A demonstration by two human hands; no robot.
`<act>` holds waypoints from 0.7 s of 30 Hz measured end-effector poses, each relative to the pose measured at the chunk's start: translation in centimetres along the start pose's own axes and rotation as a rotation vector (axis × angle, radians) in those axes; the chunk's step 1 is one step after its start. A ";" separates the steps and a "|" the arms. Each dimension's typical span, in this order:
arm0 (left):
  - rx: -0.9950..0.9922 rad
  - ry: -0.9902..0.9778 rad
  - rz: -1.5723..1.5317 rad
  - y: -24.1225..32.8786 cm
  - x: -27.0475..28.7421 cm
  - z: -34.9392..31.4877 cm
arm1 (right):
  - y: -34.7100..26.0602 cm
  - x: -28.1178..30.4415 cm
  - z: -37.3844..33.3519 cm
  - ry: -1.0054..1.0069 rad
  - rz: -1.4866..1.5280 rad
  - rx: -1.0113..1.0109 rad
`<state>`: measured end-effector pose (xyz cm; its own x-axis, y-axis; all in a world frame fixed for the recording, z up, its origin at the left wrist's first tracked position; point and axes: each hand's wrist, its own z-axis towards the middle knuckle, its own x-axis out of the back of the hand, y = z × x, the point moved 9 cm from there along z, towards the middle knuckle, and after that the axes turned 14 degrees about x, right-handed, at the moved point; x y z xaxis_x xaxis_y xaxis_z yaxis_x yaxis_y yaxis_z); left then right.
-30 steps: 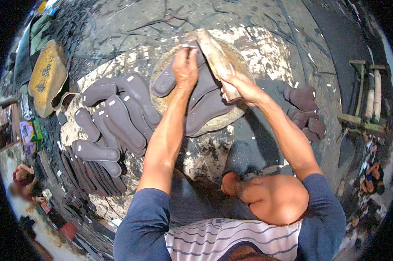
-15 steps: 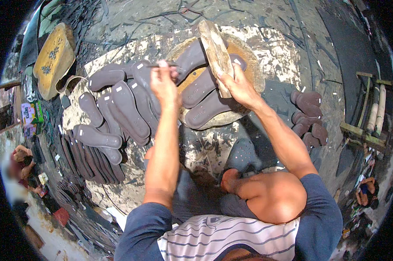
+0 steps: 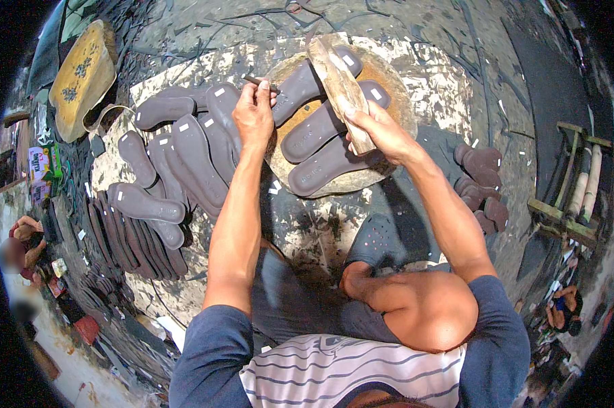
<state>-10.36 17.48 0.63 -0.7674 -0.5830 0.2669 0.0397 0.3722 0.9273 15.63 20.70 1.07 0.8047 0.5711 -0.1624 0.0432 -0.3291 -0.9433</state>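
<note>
My left hand (image 3: 254, 117) is closed around a short dark rod-shaped tool (image 3: 252, 79), held just left of the top sole. My right hand (image 3: 383, 132) grips the near end of a rough wooden block (image 3: 337, 85), which slants over the soles. Three dark brown shoe soles lie on a round wooden chopping block (image 3: 396, 76): a top sole (image 3: 300, 94), a middle sole (image 3: 312, 134) and a lower sole (image 3: 328, 167). The wooden block hides part of the top and middle soles. Small white labels show on the top and middle ones.
Several loose soles (image 3: 197, 155) are heaped at the left, beside a row of soles on edge (image 3: 133, 239). Small dark pieces (image 3: 480, 166) lie at the right. A yellow-topped wooden slab (image 3: 82, 78) stands far left, a wooden frame (image 3: 572, 180) far right. Two people are at the edges.
My left hand has risen slightly away from me, and its tool now tilts instead of lying level. The wooden block stays over the soles in my right hand, nearly unmoved.
</note>
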 end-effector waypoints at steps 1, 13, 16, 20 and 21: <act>-0.016 0.008 0.031 0.4 -0.1 -0.2 | -0.4 0.1 -0.2 0.006 0.021 0.000; -0.494 0.124 0.297 2.9 -1.0 -2.2 | -15.6 -3.8 -4.7 0.037 -0.477 1.120; -0.604 0.100 0.390 0.9 -1.1 -2.2 | -2.5 -3.9 0.8 -0.231 -0.783 0.340; -0.641 0.114 0.392 2.0 -0.8 -2.8 | -4.1 -4.0 -0.7 -0.189 0.011 0.058; -0.442 0.127 0.182 1.9 -0.2 -1.3 | -1.9 -3.0 -0.9 -0.201 0.030 -0.080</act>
<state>-9.34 17.38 2.68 -0.6400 -0.6304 0.4393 0.4549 0.1499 0.8778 13.73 18.93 3.60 0.6727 0.6958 -0.2517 0.0746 -0.4022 -0.9125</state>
